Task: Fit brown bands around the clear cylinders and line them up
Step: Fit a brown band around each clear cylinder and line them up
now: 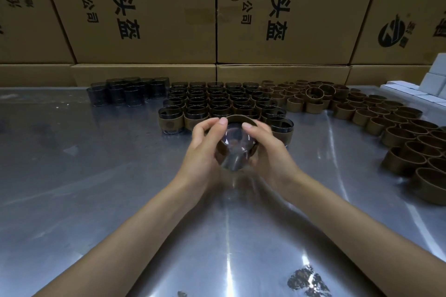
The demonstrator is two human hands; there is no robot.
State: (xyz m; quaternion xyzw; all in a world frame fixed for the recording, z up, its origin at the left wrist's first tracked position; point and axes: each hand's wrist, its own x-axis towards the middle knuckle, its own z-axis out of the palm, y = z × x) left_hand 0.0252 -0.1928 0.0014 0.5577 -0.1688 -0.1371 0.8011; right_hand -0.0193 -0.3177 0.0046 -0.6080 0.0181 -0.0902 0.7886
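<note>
Both hands hold one clear cylinder (233,149) above the steel table, tilted with its open end toward me. A brown band (241,118) sits around its far part. My left hand (205,147) grips the left side, thumb on the rim. My right hand (265,144) grips the right side, thumb on the rim too. Behind them stand rows of banded cylinders (217,101). Bare clear cylinders (125,90) are grouped at the back left. Loose brown bands (376,116) spread across the right.
A wall of printed cardboard boxes (169,12) closes off the back edge of the steel table (96,176). White small boxes (432,82) are stacked at the far right. A dark reflection patch (306,279) shows near the front edge.
</note>
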